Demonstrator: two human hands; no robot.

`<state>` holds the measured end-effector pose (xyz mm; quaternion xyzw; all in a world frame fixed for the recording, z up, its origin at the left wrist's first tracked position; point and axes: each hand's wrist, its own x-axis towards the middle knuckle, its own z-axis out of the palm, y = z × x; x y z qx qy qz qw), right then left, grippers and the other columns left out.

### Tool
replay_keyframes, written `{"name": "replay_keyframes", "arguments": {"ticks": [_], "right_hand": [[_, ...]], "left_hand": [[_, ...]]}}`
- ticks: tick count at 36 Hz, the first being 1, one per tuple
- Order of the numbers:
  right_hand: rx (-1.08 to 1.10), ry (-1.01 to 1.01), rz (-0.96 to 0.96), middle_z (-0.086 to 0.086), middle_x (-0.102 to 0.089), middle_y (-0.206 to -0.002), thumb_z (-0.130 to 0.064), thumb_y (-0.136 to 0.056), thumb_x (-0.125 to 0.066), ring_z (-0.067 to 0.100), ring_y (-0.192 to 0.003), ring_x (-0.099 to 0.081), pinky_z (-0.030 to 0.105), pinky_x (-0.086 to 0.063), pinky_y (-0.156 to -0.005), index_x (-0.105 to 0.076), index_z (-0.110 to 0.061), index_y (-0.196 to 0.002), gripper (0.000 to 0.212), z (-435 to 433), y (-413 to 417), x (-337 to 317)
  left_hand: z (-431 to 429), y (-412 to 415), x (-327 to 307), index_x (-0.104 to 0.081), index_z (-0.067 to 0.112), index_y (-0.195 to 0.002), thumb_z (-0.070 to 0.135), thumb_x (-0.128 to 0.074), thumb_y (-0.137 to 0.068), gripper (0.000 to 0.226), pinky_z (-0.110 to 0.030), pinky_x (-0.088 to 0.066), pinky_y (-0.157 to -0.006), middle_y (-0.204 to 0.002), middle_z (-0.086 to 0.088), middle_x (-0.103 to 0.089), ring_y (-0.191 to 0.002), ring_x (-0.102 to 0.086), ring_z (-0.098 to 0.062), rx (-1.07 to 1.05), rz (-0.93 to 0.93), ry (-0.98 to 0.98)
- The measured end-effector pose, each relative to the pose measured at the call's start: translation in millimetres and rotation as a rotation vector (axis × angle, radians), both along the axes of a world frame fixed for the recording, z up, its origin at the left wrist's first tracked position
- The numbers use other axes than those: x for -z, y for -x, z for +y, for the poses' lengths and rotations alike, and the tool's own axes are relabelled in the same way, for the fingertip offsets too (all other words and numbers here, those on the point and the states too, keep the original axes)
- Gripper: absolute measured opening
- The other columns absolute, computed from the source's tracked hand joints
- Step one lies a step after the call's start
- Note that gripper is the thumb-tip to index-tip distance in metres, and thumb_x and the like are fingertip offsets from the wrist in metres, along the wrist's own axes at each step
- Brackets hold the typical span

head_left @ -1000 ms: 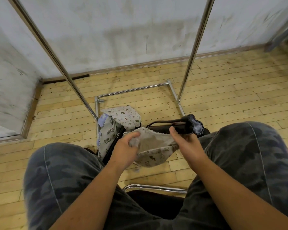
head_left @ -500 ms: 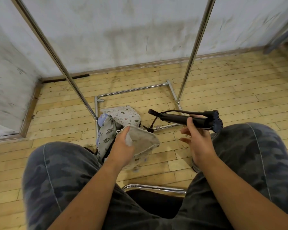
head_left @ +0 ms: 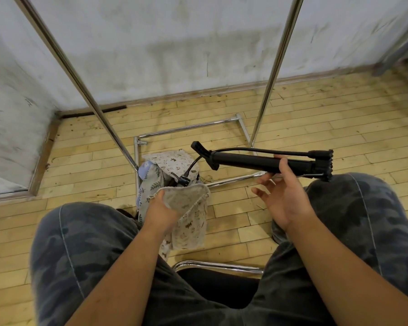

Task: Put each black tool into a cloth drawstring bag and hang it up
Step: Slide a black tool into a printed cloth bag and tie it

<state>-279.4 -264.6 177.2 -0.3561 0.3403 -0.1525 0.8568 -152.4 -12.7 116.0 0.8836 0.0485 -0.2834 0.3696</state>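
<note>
A black hand pump (head_left: 259,161) with a hose and a ribbed end lies level in the air between my knees. My right hand (head_left: 280,198) holds its barrel, thumb over the top and fingers under it. My left hand (head_left: 161,212) grips the rim of a beige printed drawstring bag (head_left: 189,222) that hangs down with its mouth partly open. The pump is above and to the right of the bag, apart from it. Another black tool (head_left: 183,178) pokes out among the cloth bags on the floor.
A pile of printed cloth bags (head_left: 158,175) lies on the wooden floor by the chrome rack base (head_left: 186,130). Two slanted chrome rack poles (head_left: 272,74) rise in front of the wall. A chrome chair edge (head_left: 219,267) sits between my legs.
My right hand has lifted the pump out of the pile, up and to the right, away from the bag. My left hand keeps the bag, which now hangs lower and looser.
</note>
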Motion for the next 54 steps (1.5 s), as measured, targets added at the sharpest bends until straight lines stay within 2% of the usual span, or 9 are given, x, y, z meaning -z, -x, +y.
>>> {"name": "replay_keyframes", "arguments": {"ticks": [11,19,28,33,36,41,49,51,54], "right_hand": [[0.051,-0.063,-0.03,0.001,-0.049,-0.069,-0.047,-0.101,-0.058,0.018,-0.069,-0.055,0.047,-0.046,-0.087,-0.077,-0.024,-0.088,0.033,-4,3,-10],[-0.027,-0.081,-0.065,0.001,-0.04,-0.069,-0.044,-0.101,-0.058,0.017,-0.067,-0.049,0.044,-0.049,-0.082,-0.068,-0.018,-0.121,0.035,-7,7,-9],[-0.123,-0.107,-0.083,0.001,-0.039,-0.068,-0.045,-0.097,-0.06,0.016,-0.064,-0.046,0.043,-0.049,-0.083,-0.067,-0.018,-0.129,0.043,-3,6,-10],[-0.139,-0.111,-0.106,0.0,-0.035,-0.067,-0.042,-0.097,-0.06,0.015,-0.063,-0.042,0.043,-0.048,-0.083,-0.081,-0.024,-0.102,0.028,0,6,-14],[-0.153,-0.129,-0.136,0.0,-0.032,-0.067,-0.04,-0.097,-0.06,0.015,-0.062,-0.04,0.043,-0.047,-0.083,-0.079,-0.023,-0.103,0.026,-1,6,-14],[-0.274,-0.129,-0.157,0.0,-0.032,-0.065,-0.041,-0.096,-0.064,0.016,-0.062,-0.039,0.044,-0.051,-0.082,-0.066,-0.012,-0.122,0.039,-2,7,-4],[-0.305,-0.084,-0.119,0.002,-0.031,-0.066,-0.038,-0.08,-0.077,0.017,-0.061,-0.04,0.042,-0.055,-0.075,-0.057,-0.015,-0.126,0.055,3,3,3],[-0.287,-0.072,-0.101,0.001,-0.032,-0.066,-0.036,-0.077,-0.08,0.017,-0.062,-0.04,0.041,-0.055,-0.074,-0.057,-0.013,-0.119,0.053,2,3,5],[-0.231,-0.07,-0.066,0.001,-0.03,-0.066,-0.023,-0.092,-0.059,0.016,-0.062,-0.036,0.041,-0.052,-0.074,-0.066,-0.011,-0.11,0.022,2,3,6]], "left_hand": [[1,-3,5,-0.04,0.022,-0.154,0.023,-0.077,-0.089,0.075,-0.046,-0.057,-0.098,-0.13,-0.004,-0.06,-0.118,-0.062,-0.029,-0.066,0.026,0.043],[4,-2,-1,-0.044,0.031,-0.15,0.05,-0.08,-0.079,0.081,-0.033,-0.059,-0.073,-0.135,0.0,-0.059,-0.109,-0.065,-0.025,-0.02,-0.047,0.042],[0,4,-9,-0.039,0.028,-0.155,0.091,-0.072,-0.047,0.129,-0.037,-0.053,-0.096,-0.154,0.0,-0.046,-0.135,-0.051,-0.025,0.049,-0.071,0.053],[13,-12,30,-0.044,0.038,-0.145,0.085,-0.077,-0.056,0.106,-0.047,-0.058,-0.097,-0.144,0.01,-0.056,-0.127,-0.058,-0.02,0.076,-0.085,0.051],[4,-3,5,-0.04,0.041,-0.148,0.051,-0.078,-0.07,0.087,-0.044,-0.059,-0.094,-0.151,0.008,-0.05,-0.125,-0.058,-0.02,0.059,-0.088,0.063],[-10,7,-14,-0.055,0.023,-0.137,0.02,-0.07,-0.083,0.057,-0.025,-0.047,-0.049,-0.108,-0.007,-0.067,-0.061,-0.06,-0.011,0.022,-0.055,0.125],[-9,8,-24,-0.054,0.014,-0.105,0.003,-0.065,-0.086,0.024,-0.025,-0.046,-0.057,-0.078,-0.001,-0.058,-0.067,-0.052,-0.013,0.034,-0.05,0.348],[-9,5,-21,-0.055,0.024,-0.101,-0.002,-0.07,-0.083,0.035,-0.031,-0.049,-0.061,-0.079,0.006,-0.059,-0.071,-0.052,-0.015,0.014,-0.032,0.391],[-10,3,-23,-0.045,0.041,-0.148,-0.004,-0.069,-0.085,0.081,-0.038,-0.058,-0.076,-0.103,0.013,-0.064,-0.08,-0.063,-0.01,-0.114,-0.016,0.402]]}}
